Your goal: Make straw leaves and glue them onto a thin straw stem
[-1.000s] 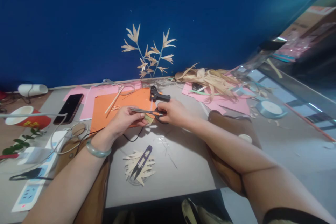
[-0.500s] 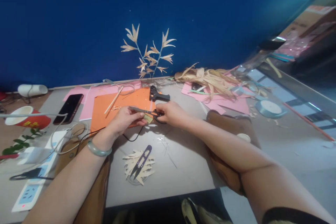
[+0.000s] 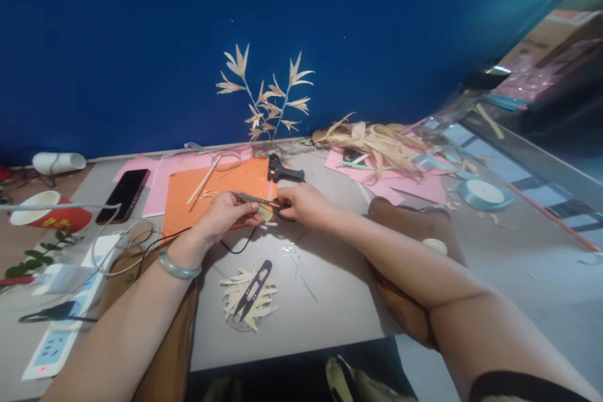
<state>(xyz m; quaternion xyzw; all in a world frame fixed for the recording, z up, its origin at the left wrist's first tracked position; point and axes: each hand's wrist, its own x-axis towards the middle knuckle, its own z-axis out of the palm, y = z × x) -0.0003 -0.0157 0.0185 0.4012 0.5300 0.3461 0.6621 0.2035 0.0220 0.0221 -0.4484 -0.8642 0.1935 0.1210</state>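
Left hand (image 3: 222, 213): one yellowish piece (image 3: 264, 214); right hand (image 3: 306, 203): one scissors (image 3: 253, 198); one phone (image 3: 123, 195)

Smooth pale-green bangle (image 3: 179, 268) round left wrist (image 3: 191, 250) — dark sleeve hem (image 3: 513, 380) on right upper arm (image 3: 485, 333) — forearms (image 3: 136, 320) bare

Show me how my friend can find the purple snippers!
Look at the grey table, between the person's two forearms. Near its front edge is a little heap of pale cut strips. The snippers lie on top, with a purple handle and dark blades, unlike the scissors in the right hand.
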